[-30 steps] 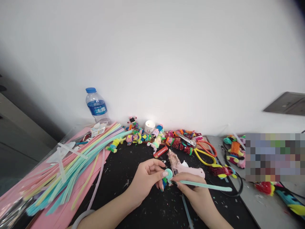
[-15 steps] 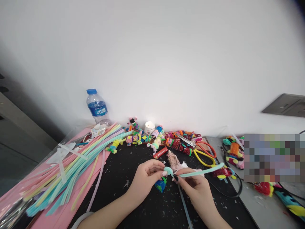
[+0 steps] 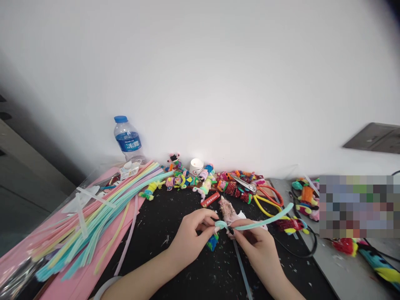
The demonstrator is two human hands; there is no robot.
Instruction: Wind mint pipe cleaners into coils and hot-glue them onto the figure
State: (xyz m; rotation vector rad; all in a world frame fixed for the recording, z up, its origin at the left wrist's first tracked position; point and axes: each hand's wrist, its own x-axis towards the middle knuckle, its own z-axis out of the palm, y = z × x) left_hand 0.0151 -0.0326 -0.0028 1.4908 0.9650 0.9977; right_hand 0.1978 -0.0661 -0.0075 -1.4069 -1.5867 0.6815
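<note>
Above a black work mat (image 3: 175, 266), left-hand fingers (image 3: 191, 236) are pinching a mint pipe cleaner's (image 3: 265, 223) curled end, apparently steadying it. Right-hand fingers (image 3: 256, 246) are gripping alongside, seemingly guiding the bend.

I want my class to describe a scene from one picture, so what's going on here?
A person works with two bare hands above a black mat. The left hand pinches the curled end of a mint-green fuzzy strip, and the right hand grips it farther along, its long free end sticking out to the right. A pink glue gun lies just behind the hands, with open scissors beyond. A bundle of pastel strips lies to the left.
</note>
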